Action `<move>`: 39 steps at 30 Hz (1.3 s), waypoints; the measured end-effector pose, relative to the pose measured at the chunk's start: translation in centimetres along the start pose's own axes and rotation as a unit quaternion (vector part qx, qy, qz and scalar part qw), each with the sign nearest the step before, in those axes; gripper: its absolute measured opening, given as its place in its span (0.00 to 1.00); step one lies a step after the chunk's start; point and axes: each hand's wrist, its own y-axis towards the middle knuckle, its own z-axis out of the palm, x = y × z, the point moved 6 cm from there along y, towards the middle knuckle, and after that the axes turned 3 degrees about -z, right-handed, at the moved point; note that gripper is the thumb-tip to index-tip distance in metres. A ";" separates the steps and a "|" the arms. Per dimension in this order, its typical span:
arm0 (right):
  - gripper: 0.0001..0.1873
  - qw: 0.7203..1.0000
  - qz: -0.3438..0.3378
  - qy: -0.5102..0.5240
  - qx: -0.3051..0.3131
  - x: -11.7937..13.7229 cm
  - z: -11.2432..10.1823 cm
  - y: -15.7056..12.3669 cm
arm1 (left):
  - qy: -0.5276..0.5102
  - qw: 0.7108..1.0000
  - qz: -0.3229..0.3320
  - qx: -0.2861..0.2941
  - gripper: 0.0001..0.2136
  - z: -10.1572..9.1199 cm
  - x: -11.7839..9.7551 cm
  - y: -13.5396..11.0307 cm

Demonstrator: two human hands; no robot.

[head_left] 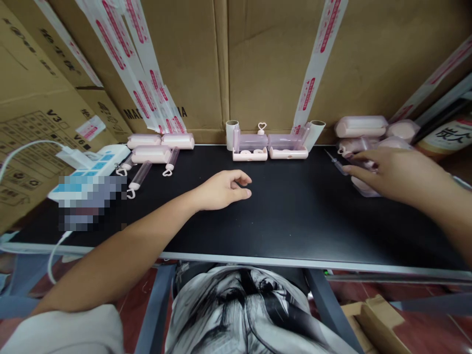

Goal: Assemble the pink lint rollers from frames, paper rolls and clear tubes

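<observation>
My left hand (226, 190) is just above or on the black tabletop, fingers loosely curled, with a gap to the thumb and nothing in it. On the right, my right hand (391, 169) reaches over a pile of pink plastic parts, thumb and index finger apart. Beside its thumb lies a slim tool with a thin metal tip and clear handle (338, 165), which looks like a small screwdriver. A pink part (363, 187) shows below the hand, and a pink case (361, 126) lies behind it. The palm hides part of the pile.
Two open pink cases with clear lilac lids (251, 142) stand at the back between white tubes (231, 135). Further left are closed pink cases (151, 155) and clear tubes with heart-shaped handles (140, 177). A power strip (106, 160), cardboard boxes (191, 64) and a bottle (448, 130) border the table.
</observation>
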 end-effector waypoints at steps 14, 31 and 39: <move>0.18 0.958 -0.113 0.258 -0.061 17.1 -4.1 13.9 | 0.038 0.999 0.009 -0.010 0.18 0.3 0.1 -0.1; 0.09 0.943 -0.037 0.322 -0.073 20.4 -3.1 22.3 | 0.074 0.993 0.048 -0.075 0.14 -0.7 -0.4 -0.4; 0.09 0.912 -0.030 0.371 -0.172 16.7 -10.6 18.1 | -0.062 0.979 0.030 -0.190 0.13 -3.2 -1.5 -1.4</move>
